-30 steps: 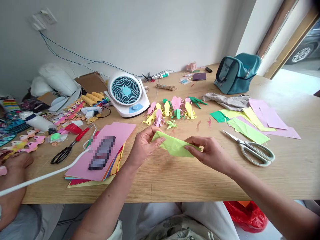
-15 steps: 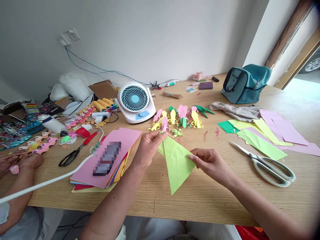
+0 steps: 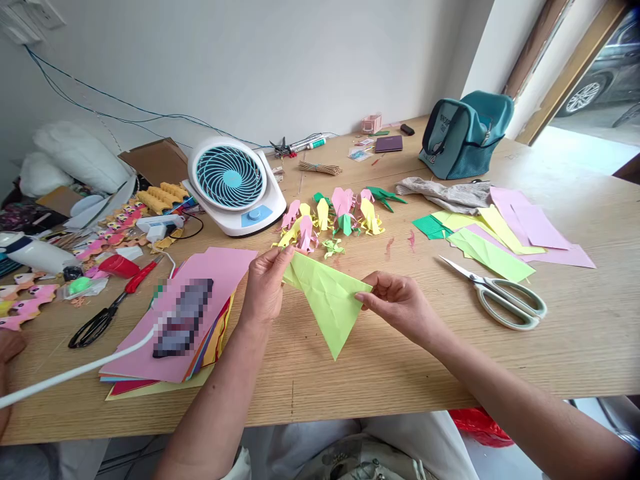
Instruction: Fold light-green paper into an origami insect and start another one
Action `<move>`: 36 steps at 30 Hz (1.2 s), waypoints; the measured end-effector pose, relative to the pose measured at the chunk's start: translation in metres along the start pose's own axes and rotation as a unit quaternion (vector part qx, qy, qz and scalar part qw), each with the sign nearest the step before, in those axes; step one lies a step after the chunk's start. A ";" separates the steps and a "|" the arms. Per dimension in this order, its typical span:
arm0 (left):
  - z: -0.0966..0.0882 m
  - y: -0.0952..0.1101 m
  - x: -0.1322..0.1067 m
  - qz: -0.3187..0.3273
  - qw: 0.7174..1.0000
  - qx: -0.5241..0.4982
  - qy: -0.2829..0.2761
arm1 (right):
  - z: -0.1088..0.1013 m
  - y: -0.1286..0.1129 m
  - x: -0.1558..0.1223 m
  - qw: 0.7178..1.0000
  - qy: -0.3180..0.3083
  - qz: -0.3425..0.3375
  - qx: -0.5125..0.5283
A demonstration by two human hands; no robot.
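A creased lime-green sheet of paper (image 3: 327, 300), folded to a triangle with its point hanging down, is held up over the table's front part. My left hand (image 3: 267, 283) pinches its upper left corner between thumb and fingers. At the upper right corner, my right hand (image 3: 395, 299) grips the paper the same way. Just beyond the paper stand several folded paper figures (image 3: 344, 207) in pink, yellow and green, with a small light-green one (image 3: 333, 247) nearest to me.
Scissors (image 3: 500, 293) and loose coloured sheets (image 3: 493, 253) lie to the right. A stack of coloured paper (image 3: 220, 267) with a blurred-out object on it, red-handled pliers-like cutters (image 3: 117, 300) and a white fan (image 3: 235, 180) occupy the left. A teal bag (image 3: 465, 137) stands at the back.
The view has turned to the right, so everything sits further left. The paper's upper edge has levelled out a little, its left corner spread wider. Both hands keep their hold.
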State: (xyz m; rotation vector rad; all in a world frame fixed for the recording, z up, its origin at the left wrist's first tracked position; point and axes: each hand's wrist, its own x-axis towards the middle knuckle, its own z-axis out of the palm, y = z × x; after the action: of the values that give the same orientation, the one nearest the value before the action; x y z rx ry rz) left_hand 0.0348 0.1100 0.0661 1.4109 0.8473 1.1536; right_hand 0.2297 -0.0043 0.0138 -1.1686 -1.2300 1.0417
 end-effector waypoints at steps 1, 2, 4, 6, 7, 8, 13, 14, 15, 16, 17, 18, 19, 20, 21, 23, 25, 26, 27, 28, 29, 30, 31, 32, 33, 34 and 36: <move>0.000 -0.001 0.000 -0.004 1.000 -0.003 -0.001 | 0.000 0.001 0.000 1.000 0.006 0.001 -0.009; -0.001 -0.003 -0.001 -0.006 1.000 -0.006 -0.005 | -0.001 0.001 0.000 1.000 0.012 0.004 -0.015; -0.001 -0.006 -0.002 -0.007 1.000 -0.010 -0.020 | -0.001 0.001 0.000 1.000 0.020 0.014 -0.015; -0.002 -0.008 -0.004 -0.003 0.999 -0.011 -0.035 | -0.001 0.000 0.001 0.999 0.025 0.027 0.006; -0.002 -0.008 -0.004 0.001 0.999 -0.010 -0.040 | -0.001 -0.001 0.002 0.999 0.025 0.034 0.021; -0.002 -0.008 -0.005 0.006 0.999 -0.011 -0.044 | -0.001 -0.002 0.002 0.998 0.026 0.041 0.036; -0.005 -0.005 -0.009 0.030 0.997 -0.031 -0.066 | -0.001 -0.005 0.006 0.994 0.018 0.066 0.080; -0.006 -0.004 -0.010 0.030 0.996 -0.035 -0.070 | -0.001 -0.005 0.006 0.994 0.017 0.070 0.085; -0.007 -0.003 -0.011 0.030 0.996 -0.040 -0.072 | -0.001 -0.004 0.006 0.993 0.017 0.075 0.090; -0.008 -0.003 -0.012 0.031 0.996 -0.043 -0.074 | -0.002 -0.004 0.006 0.992 0.016 0.078 0.094; -0.009 -0.003 -0.013 0.034 0.996 -0.045 -0.074 | -0.002 -0.003 0.006 0.992 0.014 0.081 0.096; -0.010 -0.003 -0.013 0.039 0.995 -0.046 -0.073 | -0.002 -0.003 0.006 0.992 0.011 0.083 0.096; -0.010 -0.002 -0.013 0.045 0.995 -0.046 -0.072 | -0.002 -0.003 0.006 0.992 0.008 0.083 0.094; -0.011 -0.002 -0.013 0.053 0.995 -0.045 -0.071 | -0.002 -0.002 0.006 0.992 0.006 0.082 0.091; -0.012 -0.002 -0.013 0.063 0.995 -0.044 -0.070 | -0.002 -0.001 0.005 0.993 0.004 0.079 0.088; -0.012 -0.001 -0.013 0.081 0.993 -0.042 -0.070 | -0.002 0.000 0.005 0.994 0.004 0.072 0.079; -0.013 -0.001 -0.012 0.090 0.993 -0.039 -0.071 | -0.002 0.003 0.005 0.996 0.006 0.058 0.067; -0.014 -0.001 -0.012 0.091 0.993 -0.039 -0.071 | -0.003 0.004 0.004 0.997 0.007 0.049 0.059; -0.014 -0.001 -0.012 0.090 0.993 -0.038 -0.070 | -0.003 0.005 0.004 0.998 0.009 0.038 0.048; -0.015 -0.001 -0.012 0.090 0.993 -0.038 -0.068 | -0.003 0.007 0.003 0.999 0.012 0.026 0.033; -0.015 -0.001 -0.012 0.092 0.993 -0.037 -0.065 | -0.003 0.008 0.003 1.000 0.016 0.014 0.017; -0.015 0.000 -0.013 0.095 0.993 -0.035 -0.062 | -0.004 0.010 0.002 1.000 0.022 0.001 -0.002; -0.015 0.000 -0.013 0.099 0.993 -0.033 -0.059 | -0.004 0.012 0.001 0.999 0.028 -0.011 -0.021; -0.015 0.001 -0.014 0.102 0.993 -0.031 -0.057 | -0.005 0.013 0.000 0.998 0.035 -0.025 -0.038; -0.015 0.001 -0.014 0.103 0.993 -0.031 -0.055 | -0.005 0.015 -0.001 0.997 0.042 -0.037 -0.052; -0.014 0.002 -0.015 0.101 0.993 -0.031 -0.054 | -0.005 0.016 -0.001 0.996 0.047 -0.048 -0.064; -0.013 0.004 -0.015 0.096 0.994 -0.033 -0.047 | -0.005 0.017 -0.003 0.993 0.054 -0.067 -0.085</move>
State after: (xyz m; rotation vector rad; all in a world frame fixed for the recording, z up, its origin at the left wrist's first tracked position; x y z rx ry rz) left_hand 0.0178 0.0985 0.0661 1.5039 0.6117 1.2388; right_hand 0.2355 -0.0051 -0.0034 -1.2373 -1.3124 0.7761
